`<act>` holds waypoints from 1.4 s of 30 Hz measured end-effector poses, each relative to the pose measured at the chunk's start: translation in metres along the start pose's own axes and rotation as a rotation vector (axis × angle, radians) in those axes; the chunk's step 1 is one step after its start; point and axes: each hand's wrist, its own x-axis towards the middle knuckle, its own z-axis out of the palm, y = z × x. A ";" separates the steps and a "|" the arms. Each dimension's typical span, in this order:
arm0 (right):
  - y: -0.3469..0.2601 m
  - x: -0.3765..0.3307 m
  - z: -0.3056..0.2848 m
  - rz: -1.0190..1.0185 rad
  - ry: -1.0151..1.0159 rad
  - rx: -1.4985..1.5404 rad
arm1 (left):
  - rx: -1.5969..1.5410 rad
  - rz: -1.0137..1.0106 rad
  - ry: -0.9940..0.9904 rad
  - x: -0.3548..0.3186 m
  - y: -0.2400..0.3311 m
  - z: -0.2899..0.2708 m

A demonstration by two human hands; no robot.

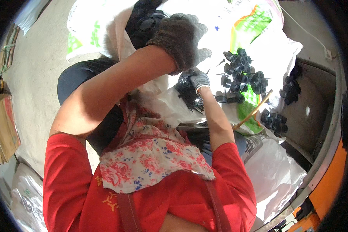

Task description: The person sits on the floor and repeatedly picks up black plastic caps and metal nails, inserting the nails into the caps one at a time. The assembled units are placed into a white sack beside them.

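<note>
My left hand [185, 40], in a dark grey knitted glove, is raised over the white sack with its thumb apart from the bent fingers. Nothing shows between them. Lower down, my right hand [200, 80], also gloved, is closed around the upper end of a bunch of black plastic spikes [189, 94] above my lap. Their exact kind I cannot make out. To the right of that hand, several black round-capped plastic pieces with thin spikes [239, 75] lie clustered on the white and green sack [272, 46].
A thin wooden stick [255, 110] lies slanting over the sack's edge. More black capped pieces [274, 121] sit at the right, beside a dark grey bin [311, 104]. Clear plastic [278, 166] lies below them. Cardboard [5, 127] stands at the far left.
</note>
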 end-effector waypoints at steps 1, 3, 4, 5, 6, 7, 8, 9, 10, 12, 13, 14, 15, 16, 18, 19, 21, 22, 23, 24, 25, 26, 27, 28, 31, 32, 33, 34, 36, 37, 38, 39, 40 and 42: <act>-0.018 -0.014 -0.016 -0.009 0.034 0.133 | -0.060 0.006 -0.028 0.001 0.001 0.002; -0.010 -0.019 -0.038 -0.020 0.046 0.195 | -0.268 -0.095 -0.098 0.001 0.007 0.011; -0.023 -0.023 -0.053 -0.034 0.049 0.228 | -0.364 -0.149 -0.132 0.000 0.009 0.015; -0.035 -0.035 -0.071 -0.003 0.135 0.415 | -0.518 -0.267 -0.152 -0.002 0.012 0.021; -0.062 -0.056 -0.095 -0.020 0.171 0.640 | -0.545 -0.351 -0.188 -0.002 0.014 0.033; -0.082 -0.072 -0.113 -0.154 0.204 0.618 | -0.546 -0.357 -0.309 0.002 0.007 0.044; -0.100 -0.089 -0.133 -0.217 0.268 0.410 | -1.035 -0.747 -0.466 0.004 0.025 0.032; -0.119 -0.102 -0.149 -0.446 0.410 0.189 | -1.406 -1.264 -0.450 0.006 0.043 0.019; -0.139 -0.108 -0.164 -0.691 0.540 -0.043 | -1.481 -1.246 -0.790 -0.002 0.021 0.045; -0.143 -0.118 -0.181 -0.739 0.573 -0.253 | -1.621 -0.899 -0.920 -0.013 0.030 0.036; -0.146 -0.125 -0.190 -0.796 0.563 -0.166 | -1.630 -0.869 -1.002 -0.013 0.036 0.030; -0.145 -0.128 -0.192 -0.809 0.582 -0.128 | -1.635 -0.833 -1.080 -0.013 0.041 0.024; -0.144 -0.130 -0.197 -0.855 0.555 -0.219 | -1.388 -0.663 -1.062 -0.011 0.044 0.021; -0.147 -0.132 -0.203 -0.902 0.525 -0.308 | -1.142 -0.499 -1.027 -0.011 0.045 0.019; -0.154 -0.146 -0.206 -0.949 0.532 -0.408 | -1.043 -0.107 -0.981 -0.013 0.033 0.031; -0.156 -0.149 -0.205 -0.953 0.526 -0.416 | -1.042 -0.092 -0.973 -0.017 0.033 0.031; -0.161 -0.151 -0.209 -0.986 0.539 -0.427 | -0.989 -0.108 -0.944 -0.022 0.037 0.029; -0.165 -0.153 -0.214 -0.978 0.485 -0.432 | -0.939 -0.136 -0.923 -0.018 0.046 0.017; -0.168 -0.157 -0.219 -0.969 0.431 -0.436 | -0.889 -0.163 -0.902 -0.013 0.054 0.006; -0.170 -0.160 -0.220 -0.962 0.375 -0.439 | -0.839 -0.192 -0.879 -0.012 0.058 0.001; -0.163 -0.163 -0.212 -0.872 0.263 -0.427 | -0.456 0.094 -0.575 -0.015 0.053 0.011; -0.161 -0.167 -0.210 -0.660 0.111 -0.190 | -0.368 0.205 -0.493 -0.020 0.055 0.015; -0.156 -0.166 -0.207 -0.391 -0.015 0.258 | -0.275 0.310 -0.404 -0.025 0.057 0.014; -0.154 -0.166 -0.205 -0.101 -0.141 0.694 | -0.180 0.412 -0.315 -0.028 0.059 0.014; -0.148 -0.155 -0.199 -0.280 -0.316 1.156 | -0.094 0.427 -0.189 -0.021 0.056 0.015; -0.148 -0.149 -0.197 -0.333 -0.538 1.568 | -0.087 0.439 -0.151 -0.017 0.052 0.016; -0.148 -0.148 -0.199 -0.444 -0.485 1.679 | -0.235 0.157 -0.226 -0.010 0.051 0.012; -0.140 -0.138 -0.196 -0.533 -0.428 1.791 | -0.379 -0.126 -0.299 -0.004 0.051 0.008; -0.145 -0.133 -0.197 -0.327 0.067 1.641 | -1.385 -0.222 -0.283 -0.004 0.036 0.018; -0.150 -0.124 -0.190 -0.383 0.143 1.693 | -1.583 -0.311 -0.281 -0.014 0.038 0.031; -0.157 -0.119 -0.186 -0.342 0.272 1.610 | -1.875 -0.616 -0.448 -0.007 0.042 0.047; -0.160 -0.119 -0.178 -0.309 0.468 1.401 | -1.865 -0.847 -0.628 -0.009 0.053 0.035; -0.169 -0.116 -0.169 -0.287 0.638 1.184 | -1.826 -1.070 -0.790 -0.010 0.063 0.015; -0.163 -0.108 -0.154 -0.375 0.732 0.962 | -1.934 -1.146 -0.734 -0.011 0.059 0.026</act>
